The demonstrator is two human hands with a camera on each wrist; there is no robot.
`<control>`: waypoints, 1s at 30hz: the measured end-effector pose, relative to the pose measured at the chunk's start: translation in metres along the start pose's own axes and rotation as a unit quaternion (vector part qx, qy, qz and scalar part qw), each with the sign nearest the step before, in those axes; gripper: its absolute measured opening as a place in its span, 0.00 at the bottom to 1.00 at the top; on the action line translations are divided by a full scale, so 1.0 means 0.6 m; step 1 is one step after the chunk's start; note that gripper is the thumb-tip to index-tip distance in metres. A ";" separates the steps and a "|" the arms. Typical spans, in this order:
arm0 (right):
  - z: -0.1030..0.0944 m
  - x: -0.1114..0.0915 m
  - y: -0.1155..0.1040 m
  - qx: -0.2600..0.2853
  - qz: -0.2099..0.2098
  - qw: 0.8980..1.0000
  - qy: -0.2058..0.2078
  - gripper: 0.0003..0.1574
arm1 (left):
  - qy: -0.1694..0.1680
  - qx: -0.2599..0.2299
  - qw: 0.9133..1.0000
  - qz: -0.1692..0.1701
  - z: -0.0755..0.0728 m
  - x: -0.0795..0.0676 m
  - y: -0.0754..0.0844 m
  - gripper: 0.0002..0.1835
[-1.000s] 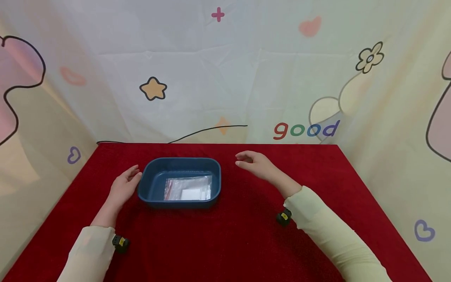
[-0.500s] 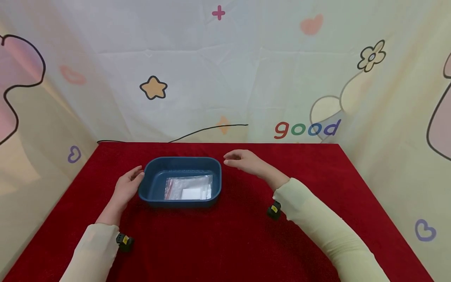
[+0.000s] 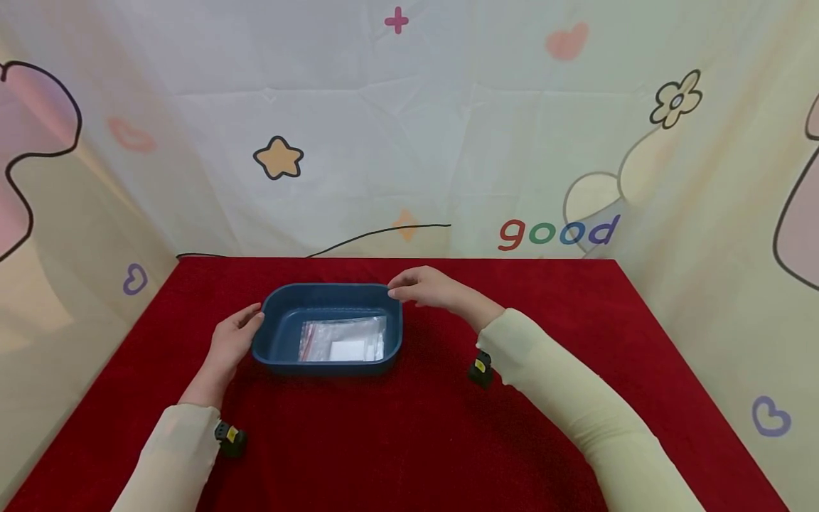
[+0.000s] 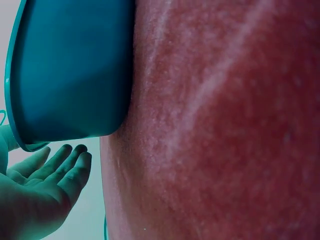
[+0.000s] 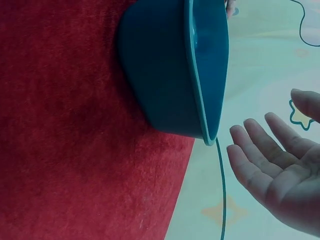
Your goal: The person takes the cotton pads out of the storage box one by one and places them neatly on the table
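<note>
A dark blue rectangular plastic basin (image 3: 326,368) stands on the red cloth, left of centre in the head view. Inside it lie clear plastic zip bags (image 3: 326,334) with a reddish edge and a white patch. My left hand (image 3: 232,340) is right at the basin's left end; in the left wrist view its relaxed fingers (image 4: 75,172) spread beside the outer wall and the thumb is close to the rim. At the far right corner is my right hand (image 3: 431,288), overlapping the rim in the head view. The right wrist view shows its fingers (image 5: 265,145) loosely extended, a small gap from the rim.
The red cloth (image 3: 409,434) covers the table and ends at a printed curtain (image 3: 409,142) behind. More curtain hangs along both sides. A small black camera (image 3: 232,439) sits at the left cuff, another black camera (image 3: 480,369) at the right cuff.
My right hand has moved left from beside the basin up to its far right corner. The left hand has shifted slightly right, toward the left rim. The basin has stayed in place.
</note>
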State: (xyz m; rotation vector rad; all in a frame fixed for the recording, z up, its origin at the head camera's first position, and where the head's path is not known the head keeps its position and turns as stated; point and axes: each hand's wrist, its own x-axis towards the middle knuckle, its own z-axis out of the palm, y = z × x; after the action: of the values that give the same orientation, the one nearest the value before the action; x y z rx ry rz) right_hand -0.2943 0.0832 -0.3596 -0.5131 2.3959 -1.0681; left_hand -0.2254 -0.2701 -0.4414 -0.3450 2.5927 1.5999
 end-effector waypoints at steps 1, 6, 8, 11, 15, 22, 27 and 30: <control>0.000 0.004 -0.003 0.005 0.005 1.000 -0.002 0.29 | 0.001 -0.004 1.000 -0.001 0.000 0.000 0.000 0.32; 0.005 0.018 -0.013 0.020 0.018 1.000 -0.010 0.29 | 0.013 -0.026 1.000 -0.009 0.002 -0.001 -0.002 0.31; 0.008 0.023 -0.016 0.020 0.019 1.000 -0.013 0.28 | 0.016 -0.033 0.999 -0.015 0.003 -0.001 -0.003 0.31; 0.013 0.031 -0.020 0.018 0.021 0.999 -0.017 0.27 | 0.016 -0.040 0.999 -0.024 0.006 -0.001 -0.005 0.31; 0.021 0.043 -0.024 0.010 0.023 0.999 -0.026 0.26 | 0.016 -0.046 0.998 -0.030 0.009 -0.001 -0.010 0.31; 0.031 0.058 -0.032 0.007 0.026 0.999 -0.042 0.26 | 0.019 -0.048 0.998 -0.032 0.011 -0.001 -0.015 0.30; 0.034 0.065 -0.043 -0.003 0.032 0.998 -0.057 0.26 | 0.017 -0.057 0.997 -0.038 0.013 0.001 -0.015 0.30; 0.035 0.070 -0.049 -0.004 0.036 0.997 -0.070 0.26 | 0.019 -0.068 0.997 -0.040 0.015 0.000 -0.013 0.31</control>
State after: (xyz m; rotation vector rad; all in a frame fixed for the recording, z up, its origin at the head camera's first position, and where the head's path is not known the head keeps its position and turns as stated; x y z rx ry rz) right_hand -0.3129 0.0308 -0.3603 -0.4827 2.2802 -0.9599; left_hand -0.2243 -0.2656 -0.4523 -0.4862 2.4676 1.7642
